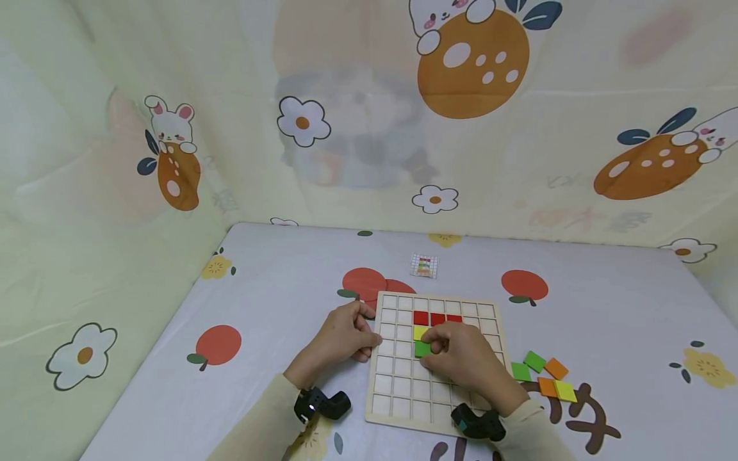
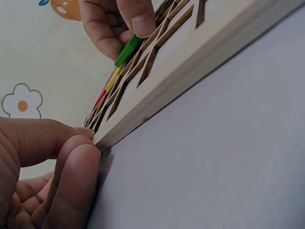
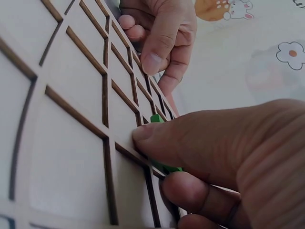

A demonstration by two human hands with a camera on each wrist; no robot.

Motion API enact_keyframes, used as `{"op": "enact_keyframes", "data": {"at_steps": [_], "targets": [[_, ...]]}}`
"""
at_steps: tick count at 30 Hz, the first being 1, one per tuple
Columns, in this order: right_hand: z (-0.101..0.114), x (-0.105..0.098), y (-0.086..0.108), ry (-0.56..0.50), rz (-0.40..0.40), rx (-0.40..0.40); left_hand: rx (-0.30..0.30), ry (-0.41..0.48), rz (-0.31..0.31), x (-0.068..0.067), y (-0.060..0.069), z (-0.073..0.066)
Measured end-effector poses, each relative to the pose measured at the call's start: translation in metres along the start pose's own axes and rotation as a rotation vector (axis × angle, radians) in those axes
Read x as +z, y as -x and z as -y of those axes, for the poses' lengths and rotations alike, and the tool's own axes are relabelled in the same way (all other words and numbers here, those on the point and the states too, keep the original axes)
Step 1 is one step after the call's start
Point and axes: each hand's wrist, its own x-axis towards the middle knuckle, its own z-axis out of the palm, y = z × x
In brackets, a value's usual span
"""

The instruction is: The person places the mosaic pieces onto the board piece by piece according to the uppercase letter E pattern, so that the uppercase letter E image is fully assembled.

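Note:
A wooden grid board [image 1: 398, 387] lies on the table, divided into square cells. My left hand [image 1: 340, 336] holds its left edge between thumb and fingers. Over the board, my right hand [image 1: 469, 358] pinches a green square tile [image 1: 423, 349]; in the left wrist view this green tile [image 2: 127, 51] stands tilted at the cells. Just above it in the grid is a yellow tile [image 1: 421, 333], partly covered by my right fingers. Three red tiles [image 1: 437, 318] form a row above that. Cells beneath my right hand are hidden.
Right of the board lie loose tiles: green tiles [image 1: 535, 361], orange tiles [image 1: 556, 368] and a yellow tile [image 1: 565, 390]. A small printed card [image 1: 424, 266] with a coloured grid pattern lies beyond the board. Patterned curtains [image 1: 357, 160] hang behind and beside the table.

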Motion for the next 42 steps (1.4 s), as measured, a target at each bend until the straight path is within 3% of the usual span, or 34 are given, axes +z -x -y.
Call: {"op": "enact_keyframes", "data": {"at_steps": [28, 35, 42], "targets": [[0.000, 0.002, 0.000, 0.023, -0.008, 0.008, 0.004, 0.007, 0.009, 0.000, -0.001, 0.002], [-0.001, -0.006, 0.004, 0.131, -0.019, 0.003, -0.008, 0.010, 0.018, 0.002, -0.001, 0.003], [-0.016, -0.027, 0.017, 0.202, -0.070, -0.028, -0.001, 0.005, 0.013, -0.001, 0.000, 0.001]]}}
